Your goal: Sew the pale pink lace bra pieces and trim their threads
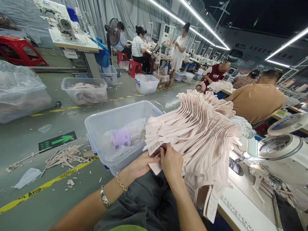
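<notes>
Pale pink garment pieces (199,128) stand in a large, fanned pile just beyond the person's hands, spreading to the far side and to the right. At the near right, some of them hang down by the edge of the sewing table (243,210). The white sewing machine (286,160) is on that table, to the right of the pile.

At the left of the pile, near it, is a clear plastic tub (128,110) with bags inside. Farther left, on the floor, lie a heap of pink scraps (66,155) and, beyond it, a dark floor sign (57,141) with a green arrow.

The right hand (172,162) is at the near left edge of the pile, its fingers bent in and narrow, pinching the edge piece (156,167). The left hand (144,163) comes in from the left, palm partly turned up, its fingers nearly closed on the same piece, fingertips close to those of the right hand.

A purple label (122,138) shows in the tub, beyond the left hand. On the left wrist are a silver band (105,196) and, nearer the hand, a thin wavy bracelet (120,182).
</notes>
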The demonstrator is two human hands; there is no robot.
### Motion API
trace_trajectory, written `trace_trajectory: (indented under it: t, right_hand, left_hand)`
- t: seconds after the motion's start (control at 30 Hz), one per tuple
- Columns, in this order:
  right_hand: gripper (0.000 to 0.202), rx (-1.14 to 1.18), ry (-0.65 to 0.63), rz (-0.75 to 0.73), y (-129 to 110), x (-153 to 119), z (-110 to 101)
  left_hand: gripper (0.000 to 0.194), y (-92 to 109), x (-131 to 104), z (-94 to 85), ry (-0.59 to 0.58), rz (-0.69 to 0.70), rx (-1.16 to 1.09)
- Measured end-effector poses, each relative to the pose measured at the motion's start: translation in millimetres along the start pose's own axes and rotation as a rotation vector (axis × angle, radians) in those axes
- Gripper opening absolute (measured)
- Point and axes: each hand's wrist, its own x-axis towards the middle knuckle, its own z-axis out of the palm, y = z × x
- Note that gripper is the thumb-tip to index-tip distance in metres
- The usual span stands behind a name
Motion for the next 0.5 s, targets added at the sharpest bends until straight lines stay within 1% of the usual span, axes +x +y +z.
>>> trace_trajectory:
  t: [0.03,0.07,0.1,0.17,0.23,0.27,0.33,0.4,0.5]
  right_hand:
    - [0.011,0.015,0.017,-0.001,1,-1,0]
    - [0.013,0.046,0.047,-0.008,2,-2,0]
    - [0.015,0.091,0.090,-0.017,3,-4,0]
    - [0.022,0.191,0.187,-0.035,5,-9,-3]
    - [0.028,0.256,0.245,-0.043,7,-15,-6]
    - [0.029,0.266,0.252,-0.043,7,-18,-7]
    - [0.027,0.263,0.242,-0.035,8,-22,-9]
    - [0.023,0.257,0.227,-0.025,7,-22,-10]
    - [0.017,0.212,0.197,-0.033,5,-18,-8]
  left_hand:
    - [0.055,-2,0,-0.3,-0.002,-0.012,0.060]
    - [0.059,-2,1,-0.4,0.009,-0.005,0.106]
    - [0.058,0,3,-0.6,0.029,0.024,0.124]
    - [0.040,9,7,-0.8,0.061,0.107,0.091]
    - [0.025,19,12,-1.1,0.054,0.161,0.003]
    - [0.024,24,13,-1.2,0.041,0.165,-0.042]
    - [0.030,30,15,-1.0,0.030,0.158,-0.113]
    - [0.036,31,14,-0.6,0.045,0.136,-0.161]
    - [0.038,28,11,0.5,0.076,0.107,-0.150]
